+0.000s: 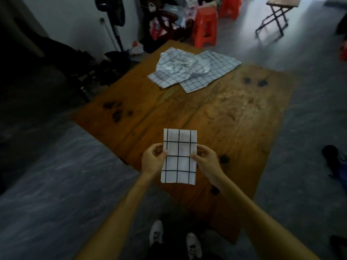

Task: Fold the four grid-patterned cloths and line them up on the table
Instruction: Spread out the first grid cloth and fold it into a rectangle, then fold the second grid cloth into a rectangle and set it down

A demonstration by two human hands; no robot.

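Note:
A white cloth with a black grid, folded into a narrow rectangle [179,156], is held flat above the near part of the wooden table [234,117]. My left hand [153,158] pinches its left edge and my right hand [205,159] pinches its right edge, both about halfway along. A loose pile of unfolded grid cloths [189,70] lies at the table's far end, crumpled in the middle with flat corners spreading left and right. How many cloths are in the pile I cannot tell.
The table has dark stains at its left [117,110] and far right [255,81]. Red plastic stools [205,25] and a folding stool [277,14] stand beyond it. A fan stand [116,25] and dark clutter sit at the left. My shoes [174,239] are below.

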